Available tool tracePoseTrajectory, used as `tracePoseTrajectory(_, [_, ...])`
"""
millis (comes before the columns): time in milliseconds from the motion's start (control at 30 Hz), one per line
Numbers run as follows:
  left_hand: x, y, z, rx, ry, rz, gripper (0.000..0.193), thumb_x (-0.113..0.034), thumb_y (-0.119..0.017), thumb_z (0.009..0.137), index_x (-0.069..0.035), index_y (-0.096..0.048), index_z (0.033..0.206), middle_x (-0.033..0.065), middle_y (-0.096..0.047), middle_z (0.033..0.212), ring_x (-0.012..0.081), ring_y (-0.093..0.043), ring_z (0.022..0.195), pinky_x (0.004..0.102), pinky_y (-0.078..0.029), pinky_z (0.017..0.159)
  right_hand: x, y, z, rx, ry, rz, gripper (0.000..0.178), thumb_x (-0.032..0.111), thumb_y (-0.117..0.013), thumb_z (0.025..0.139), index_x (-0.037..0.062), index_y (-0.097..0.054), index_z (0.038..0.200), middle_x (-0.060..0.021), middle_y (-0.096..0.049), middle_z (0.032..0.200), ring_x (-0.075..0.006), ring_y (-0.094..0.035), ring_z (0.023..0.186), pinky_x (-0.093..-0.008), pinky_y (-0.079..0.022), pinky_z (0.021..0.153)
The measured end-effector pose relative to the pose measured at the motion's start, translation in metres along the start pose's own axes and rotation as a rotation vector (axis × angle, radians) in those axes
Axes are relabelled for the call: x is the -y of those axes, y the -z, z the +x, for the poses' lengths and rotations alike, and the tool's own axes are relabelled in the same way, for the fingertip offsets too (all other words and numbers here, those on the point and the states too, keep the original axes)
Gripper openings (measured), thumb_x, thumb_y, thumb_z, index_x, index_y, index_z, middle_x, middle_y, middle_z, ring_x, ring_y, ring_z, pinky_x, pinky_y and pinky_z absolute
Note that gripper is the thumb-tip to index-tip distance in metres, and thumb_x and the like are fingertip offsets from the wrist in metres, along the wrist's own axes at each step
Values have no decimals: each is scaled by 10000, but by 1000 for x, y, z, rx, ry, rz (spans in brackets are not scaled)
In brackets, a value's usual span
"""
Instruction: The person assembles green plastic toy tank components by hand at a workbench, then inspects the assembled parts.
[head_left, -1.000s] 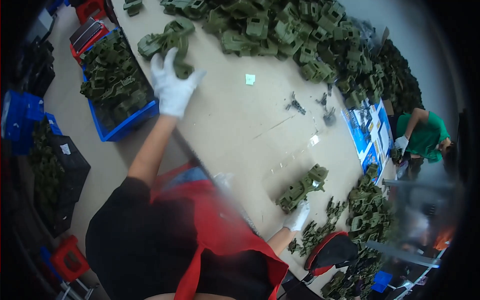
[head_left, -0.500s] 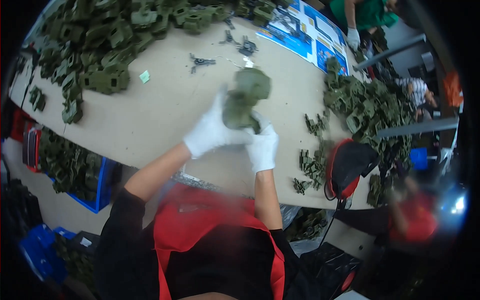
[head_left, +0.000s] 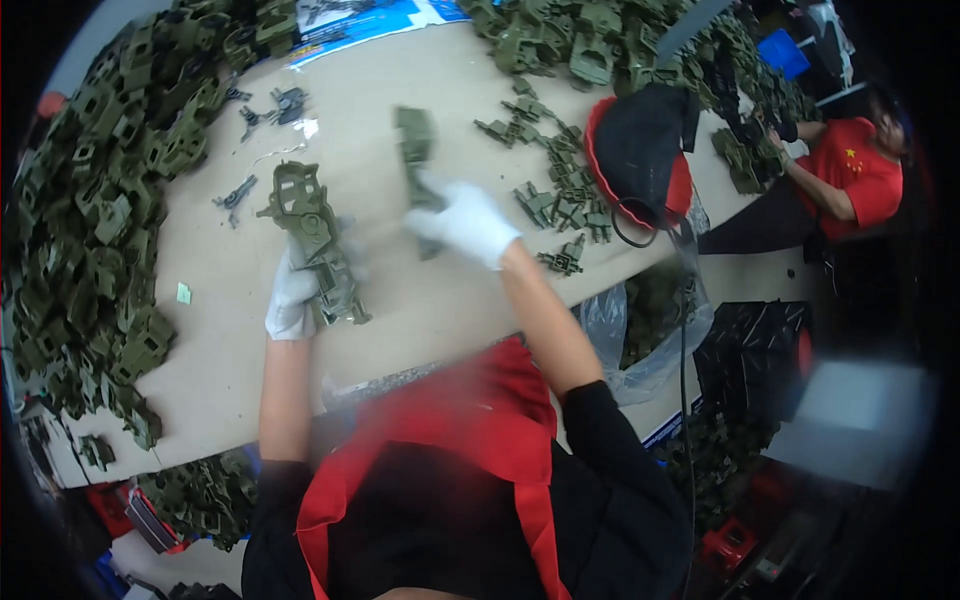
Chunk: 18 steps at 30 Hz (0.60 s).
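Observation:
In white gloves, both my hands are over the table [head_left: 390, 300]. My left hand [head_left: 290, 300] is closed round the near end of an olive-green plastic toy body part [head_left: 308, 225], held tilted with its hollow, detailed side up. My right hand [head_left: 468, 225] grips a second, flatter olive-green plastic part [head_left: 412, 140], smeared by motion. The two parts are apart. Small dark grey plastic pieces [head_left: 288, 105] lie beyond my left hand. Several small green plastic pieces [head_left: 540, 205] are scattered to the right of my right hand.
Piles of green plastic parts cover the left side [head_left: 110, 230] and far right [head_left: 560, 40]. A black cap with red lining [head_left: 640, 150] lies at right. A blue printed sheet [head_left: 380, 25] is at the back. A person in red [head_left: 850, 175] works at far right.
My view has turned to the right. The green parts, together between both hands before, are now apart: one in my left hand, the other in my right, which has moved away from the left.

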<state>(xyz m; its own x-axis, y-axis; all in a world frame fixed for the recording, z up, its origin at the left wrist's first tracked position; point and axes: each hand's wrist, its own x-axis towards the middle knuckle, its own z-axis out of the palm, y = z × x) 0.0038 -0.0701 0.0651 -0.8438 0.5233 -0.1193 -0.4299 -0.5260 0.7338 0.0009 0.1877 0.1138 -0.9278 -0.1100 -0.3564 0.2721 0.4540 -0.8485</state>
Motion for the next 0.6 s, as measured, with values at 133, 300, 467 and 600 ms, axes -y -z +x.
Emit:
tracePoseTrajectory(133, [11, -4, 8, 83, -73, -122, 1073, -628, -751, 677, -18, -291, 1430, 182, -483, 1324, 353, -574, 1127, 546, -561, 839, -13, -13, -3, -353, 176, -448, 646, 435, -687, 747, 51, -587, 1257, -220, -621, 1136, -372, -603, 1035, -419, -481, 909])
tracePoseTrajectory(300, [11, 14, 5, -265, 69, -27, 861, -674, -636, 785, 0, -465, 1294, 154, -618, 1095, 333, -623, 1033, 528, -553, 859, -58, 39, -40, -760, -141, -996, 170, 223, -629, 749, 110, -719, 838, -134, -608, 1102, -335, -543, 1047, -473, -431, 853])
tracePoseTrajectory(467, [12, -23, 13, -306, -169, 83, 491, -138, -637, 777, 25, -539, 1230, 166, -647, 1072, 263, -662, 881, 364, -558, 774, -74, 37, -22, -835, 205, -1166, 152, 193, -698, 693, 107, -695, 819, -140, -628, 1106, -347, -553, 1049, -444, -463, 837])
tracePoseTrajectory(600, [12, -19, 5, -371, -326, 198, 511, -70, -642, 743, 7, -540, 1237, 135, -642, 1117, 223, -659, 890, 333, -554, 764, -54, 28, -10, -819, 368, -862, 122, 152, -657, 774, 115, -660, 889, -131, -640, 1030, -340, -595, 939, -463, -476, 799])
